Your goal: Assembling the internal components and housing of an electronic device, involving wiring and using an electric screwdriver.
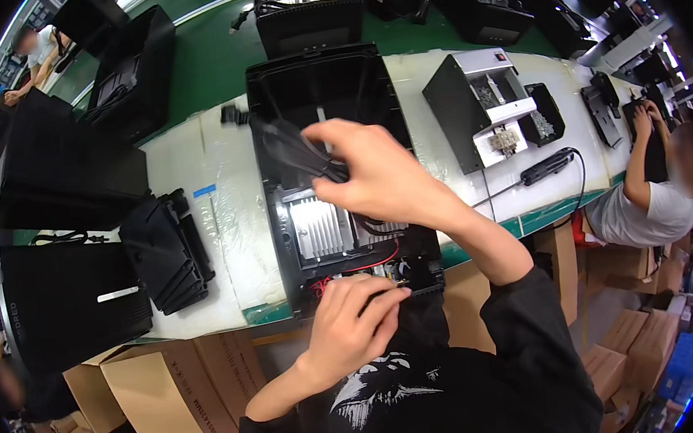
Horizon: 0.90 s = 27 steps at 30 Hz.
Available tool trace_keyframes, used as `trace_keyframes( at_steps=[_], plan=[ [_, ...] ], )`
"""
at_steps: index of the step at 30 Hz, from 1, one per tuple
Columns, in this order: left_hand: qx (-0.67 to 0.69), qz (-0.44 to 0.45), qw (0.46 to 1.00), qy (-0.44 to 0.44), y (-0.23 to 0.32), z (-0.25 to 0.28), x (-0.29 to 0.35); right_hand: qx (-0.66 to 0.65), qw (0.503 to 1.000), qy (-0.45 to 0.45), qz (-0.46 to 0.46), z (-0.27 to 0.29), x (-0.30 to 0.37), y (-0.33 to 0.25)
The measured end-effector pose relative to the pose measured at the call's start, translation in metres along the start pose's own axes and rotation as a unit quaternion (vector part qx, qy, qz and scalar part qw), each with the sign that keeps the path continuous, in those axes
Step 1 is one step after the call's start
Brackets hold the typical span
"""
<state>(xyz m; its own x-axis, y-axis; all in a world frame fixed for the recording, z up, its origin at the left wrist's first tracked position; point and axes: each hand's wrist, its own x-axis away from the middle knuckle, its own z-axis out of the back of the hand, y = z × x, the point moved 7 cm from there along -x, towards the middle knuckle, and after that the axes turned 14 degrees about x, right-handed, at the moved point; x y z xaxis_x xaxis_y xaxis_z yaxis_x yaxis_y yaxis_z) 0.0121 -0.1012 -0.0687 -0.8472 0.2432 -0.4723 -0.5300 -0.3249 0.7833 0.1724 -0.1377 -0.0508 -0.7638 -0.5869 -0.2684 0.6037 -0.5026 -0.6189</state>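
Observation:
An open black equipment case [259, 109] lies in front of me, its silver finned heat sink [314, 227] and red wires [383, 259] showing inside. Over its middle, my right hand [379, 168] is closed round a bundled black cable [295, 148], which is smeared by motion. A dark lead runs beneath that hand across the heat sink. At the near edge of the case is my left hand [352, 323], with thumb and fingers pinched together by the wiring and small parts. What its fingertips hold, if anything, is too small to name.
A screw dispenser [461, 116], a black screw tray [551, 120] and an electric screwdriver [548, 167] are right of the case. Stacked black panels [164, 253] and a black case [69, 298] stand left. Cardboard boxes [165, 405] sit below; a co-worker [642, 203] works at right.

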Motion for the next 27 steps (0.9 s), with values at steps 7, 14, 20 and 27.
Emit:
trace_keyframes(
  at_steps=[7, 14, 20, 27],
  plan=[
    [0.049, 0.061, 0.996, -0.033, -0.012, -0.001, -0.030, -0.171, 0.899, 0.381, -0.133, 0.124, 0.126, 0.035],
    [0.038, 0.066, 0.994, -0.081, -0.020, -0.026, -0.044, -0.178, 0.789, 0.419, -0.413, 0.092, 0.268, 0.111],
    [0.018, 0.099, 0.989, -0.109, -0.022, -0.042, -0.053, -0.231, 0.758, 0.455, -0.407, 0.072, 0.273, 0.110],
    [0.023, 0.091, 0.991, -0.091, -0.027, -0.045, -0.051, -0.216, 0.804, 0.438, -0.339, 0.082, 0.251, 0.083]
  ],
)
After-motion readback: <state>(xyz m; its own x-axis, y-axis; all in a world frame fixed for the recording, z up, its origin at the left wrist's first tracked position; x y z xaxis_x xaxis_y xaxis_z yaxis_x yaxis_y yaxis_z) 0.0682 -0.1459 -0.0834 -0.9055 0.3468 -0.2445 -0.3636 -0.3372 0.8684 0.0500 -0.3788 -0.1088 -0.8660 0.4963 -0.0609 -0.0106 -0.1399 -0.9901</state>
